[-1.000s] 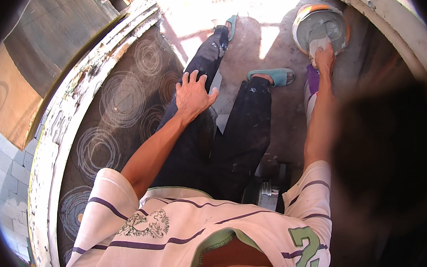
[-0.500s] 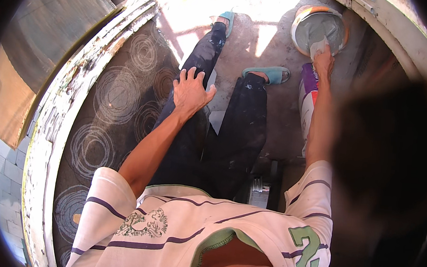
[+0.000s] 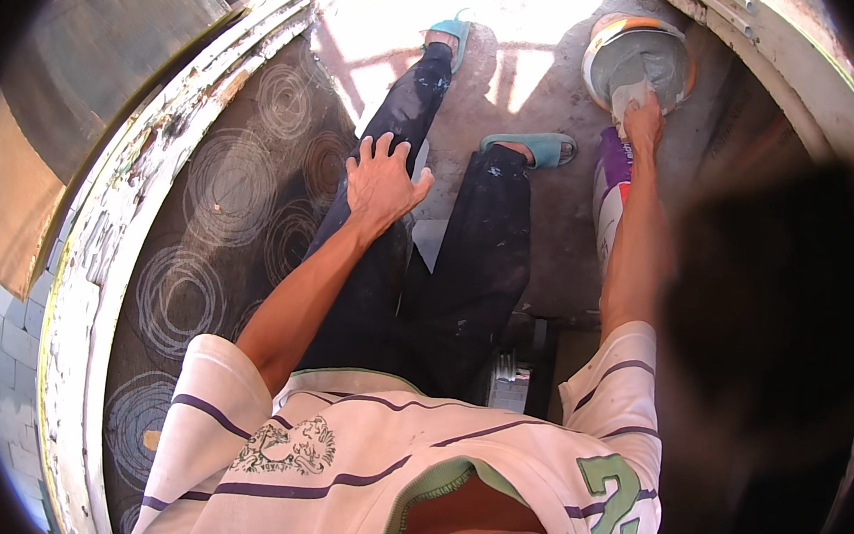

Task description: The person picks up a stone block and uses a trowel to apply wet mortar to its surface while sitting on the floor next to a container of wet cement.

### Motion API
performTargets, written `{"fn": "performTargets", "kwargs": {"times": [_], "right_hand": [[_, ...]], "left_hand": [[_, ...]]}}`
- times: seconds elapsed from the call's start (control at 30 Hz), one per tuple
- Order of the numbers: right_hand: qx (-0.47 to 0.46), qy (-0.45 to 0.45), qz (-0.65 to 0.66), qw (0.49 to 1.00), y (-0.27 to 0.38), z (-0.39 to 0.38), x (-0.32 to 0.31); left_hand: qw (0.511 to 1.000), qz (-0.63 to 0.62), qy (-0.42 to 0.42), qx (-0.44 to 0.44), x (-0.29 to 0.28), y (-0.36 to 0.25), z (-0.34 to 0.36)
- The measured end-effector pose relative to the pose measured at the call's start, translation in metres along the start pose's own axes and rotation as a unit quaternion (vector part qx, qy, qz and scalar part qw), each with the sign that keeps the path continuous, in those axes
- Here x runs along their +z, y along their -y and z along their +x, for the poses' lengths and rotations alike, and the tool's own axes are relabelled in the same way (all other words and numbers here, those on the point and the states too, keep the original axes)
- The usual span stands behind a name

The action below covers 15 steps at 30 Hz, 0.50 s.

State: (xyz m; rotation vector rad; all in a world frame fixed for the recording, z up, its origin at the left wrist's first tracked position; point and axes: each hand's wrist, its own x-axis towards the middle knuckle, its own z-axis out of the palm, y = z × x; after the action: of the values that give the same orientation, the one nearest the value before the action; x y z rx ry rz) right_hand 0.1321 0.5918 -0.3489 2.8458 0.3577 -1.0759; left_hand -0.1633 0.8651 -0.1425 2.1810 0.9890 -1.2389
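My right hand [image 3: 644,123] is closed around a pale flat scraper [image 3: 633,96] at the near rim of a round bucket [image 3: 598,75]. Smooth grey paste [image 3: 654,56] fills much of that bucket, and the scraper's far end reaches into it. The part of the tool inside my grip is hidden. My left hand [image 3: 383,188] lies over my left knee on dark trousers [image 3: 479,241], its fingers spread and holding nothing. Whitish smears show on its fingertips.
Below the bucket lies a purple and white bag [image 3: 613,176], partly behind my right forearm. A dark panel with chalky circles [image 3: 228,186] stands on the left beside a worn white frame [image 3: 90,341]. My teal slippers [image 3: 552,149] rest on the floor. A dark blur covers the right side.
My right hand and the scraper have drawn slightly left and nearer to me within the bucket. My left hand stays in place. The view has shifted a little.
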Motion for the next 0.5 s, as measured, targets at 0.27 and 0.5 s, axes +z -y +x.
{"fn": "performTargets", "kwargs": {"times": [0.27,0.5], "right_hand": [[-0.017,0.060,0.040,0.997,0.014,0.002,-0.019],[-0.310,0.066,-0.240,0.918,-0.028,0.050,-0.042]], "left_hand": [[1.000,-0.020,0.016,0.000,0.003,0.001,0.000],[0.999,0.007,0.020,-0.029,0.005,0.012,-0.008]]}}
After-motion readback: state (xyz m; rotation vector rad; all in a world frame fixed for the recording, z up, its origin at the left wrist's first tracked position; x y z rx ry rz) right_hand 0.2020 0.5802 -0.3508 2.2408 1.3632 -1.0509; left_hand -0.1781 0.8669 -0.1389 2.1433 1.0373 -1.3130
